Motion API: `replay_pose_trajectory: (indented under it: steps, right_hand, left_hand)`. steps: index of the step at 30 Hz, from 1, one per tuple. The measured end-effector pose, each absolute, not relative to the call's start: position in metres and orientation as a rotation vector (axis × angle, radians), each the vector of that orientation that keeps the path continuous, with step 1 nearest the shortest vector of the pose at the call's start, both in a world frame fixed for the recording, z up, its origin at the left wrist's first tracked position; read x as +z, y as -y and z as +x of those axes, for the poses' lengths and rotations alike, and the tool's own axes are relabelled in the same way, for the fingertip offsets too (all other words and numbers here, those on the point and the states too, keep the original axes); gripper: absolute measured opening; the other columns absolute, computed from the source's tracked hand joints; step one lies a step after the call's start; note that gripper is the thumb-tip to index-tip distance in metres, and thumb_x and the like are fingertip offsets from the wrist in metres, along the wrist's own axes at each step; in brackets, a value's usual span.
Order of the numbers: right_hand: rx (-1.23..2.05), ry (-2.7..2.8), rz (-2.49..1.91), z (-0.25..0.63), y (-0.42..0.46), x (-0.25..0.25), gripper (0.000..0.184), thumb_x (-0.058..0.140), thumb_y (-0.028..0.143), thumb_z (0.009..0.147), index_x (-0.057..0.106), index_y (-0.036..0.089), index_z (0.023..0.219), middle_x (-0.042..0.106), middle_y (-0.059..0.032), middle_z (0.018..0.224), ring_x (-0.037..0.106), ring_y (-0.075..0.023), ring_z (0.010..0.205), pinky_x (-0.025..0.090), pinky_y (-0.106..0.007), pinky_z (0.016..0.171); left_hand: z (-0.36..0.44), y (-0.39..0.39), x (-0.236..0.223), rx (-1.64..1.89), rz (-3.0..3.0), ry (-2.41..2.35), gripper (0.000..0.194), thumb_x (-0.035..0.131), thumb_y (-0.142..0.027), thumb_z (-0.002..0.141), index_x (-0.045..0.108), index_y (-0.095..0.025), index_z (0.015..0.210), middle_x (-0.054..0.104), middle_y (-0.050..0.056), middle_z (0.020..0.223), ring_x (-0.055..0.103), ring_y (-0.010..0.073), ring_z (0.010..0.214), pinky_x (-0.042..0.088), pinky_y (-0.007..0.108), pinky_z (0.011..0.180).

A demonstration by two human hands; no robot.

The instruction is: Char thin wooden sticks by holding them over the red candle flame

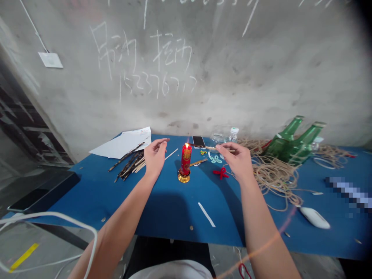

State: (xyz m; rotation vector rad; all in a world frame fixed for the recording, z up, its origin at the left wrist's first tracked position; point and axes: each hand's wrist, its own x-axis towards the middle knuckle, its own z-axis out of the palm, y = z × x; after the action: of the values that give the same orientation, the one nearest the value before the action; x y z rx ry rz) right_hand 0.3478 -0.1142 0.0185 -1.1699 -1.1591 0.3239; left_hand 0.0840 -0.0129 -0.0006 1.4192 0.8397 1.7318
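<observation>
A lit red candle point(186, 159) stands upright on a gold base on the blue table point(171, 217). My right hand point(236, 157) pinches a thin wooden stick point(210, 148), its darkened far part reaching left to the flame. On the other side of the candle, my left hand point(154, 155) is raised with loosely bent fingers, and I see nothing held in it. Beneath it lies a bundle of sticks point(132, 164), several of them blackened. A red looped pipe-cleaner shape point(221, 173) and a pale green one point(216, 159) lie near my right hand.
Tangled twine point(276, 178) and green glass bottles point(305, 144) occupy the right side. A phone point(198, 142), a glass jar point(217, 137) and white papers point(124, 142) lie toward the wall. A white computer mouse point(315, 217) sits front right; a white cable point(72, 221) loops at left.
</observation>
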Motion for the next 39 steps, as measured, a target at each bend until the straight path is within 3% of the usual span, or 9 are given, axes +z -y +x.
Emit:
replay_pose_trajectory:
  steps: [16,23,39]
  right_hand:
    - [0.342,1.133,-1.182,0.3489,0.116,0.021,0.034,0.088,0.05,0.073,0.076,0.019,0.078,0.053,0.003,0.058,0.04,-0.0094,0.051,0.034,-0.026,0.048]
    - [0.339,1.095,-1.191,0.3477,0.1176,0.0247,0.035,0.089,0.051,0.068,0.074,0.02,0.074,0.048,0.0043,0.055,0.037,-0.0098,0.049,0.029,-0.026,0.047]
    - [0.331,1.142,-1.195,0.3468,0.1179,0.0234,0.035,0.088,0.051,0.072,0.075,0.018,0.077,0.055,0.0023,0.058,0.042,-0.0102,0.051,0.036,-0.027,0.049]
  left_hand:
    - [0.0844,0.0133,-0.0001,1.744,1.409,-0.843,0.024,0.071,-0.036,0.086,0.083,-0.019,0.098,0.059,0.0,0.062,0.048,0.0101,0.052,0.033,0.022,0.046]
    - [0.0847,0.0114,-0.0013,1.742,1.404,-0.846,0.024,0.072,-0.037,0.085,0.083,-0.019,0.098,0.067,0.002,0.071,0.051,0.0105,0.055,0.037,0.022,0.048]
    - [0.0846,0.0106,-0.0014,1.736,1.42,-0.852,0.025,0.071,-0.037,0.086,0.083,-0.019,0.098,0.066,0.002,0.07,0.052,0.0108,0.054,0.037,0.022,0.047]
